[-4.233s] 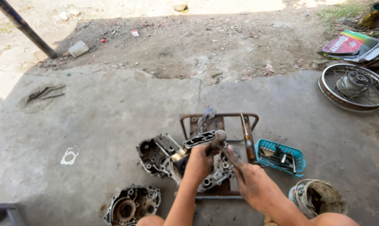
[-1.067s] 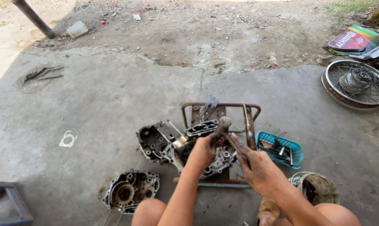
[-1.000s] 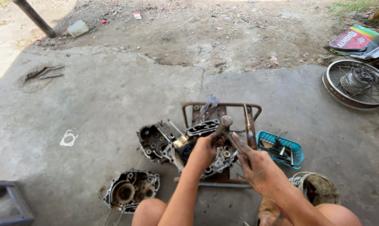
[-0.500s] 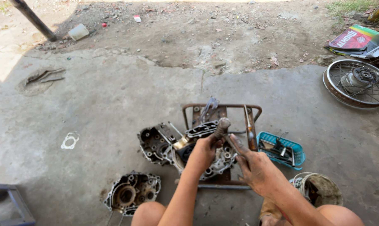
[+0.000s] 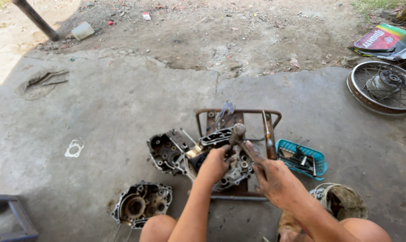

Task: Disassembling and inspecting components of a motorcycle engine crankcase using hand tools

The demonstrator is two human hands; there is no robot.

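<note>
A greasy engine crankcase (image 5: 232, 166) lies on a rusty metal frame stand (image 5: 238, 112) on the concrete floor. My left hand (image 5: 214, 163) grips the lower part of a shaft (image 5: 236, 133) that sticks up out of the crankcase. My right hand (image 5: 272, 175) is beside it on the right, fingers stretched toward the shaft's base and touching it. A second crankcase half (image 5: 167, 150) leans against the left side of the stand. A third engine cover (image 5: 140, 207) lies on the floor by my left knee.
A teal plastic basket (image 5: 303, 157) with tools sits right of the stand, a dirty bucket (image 5: 341, 201) near my right knee. A spoked wheel (image 5: 384, 87) lies far right. A white gasket (image 5: 74, 148) is on the floor left; a blue stool frame (image 5: 17, 215) at bottom left.
Both hands have stayed on the shaft and crankcase, shifting only slightly. The camera view has drifted a little.
</note>
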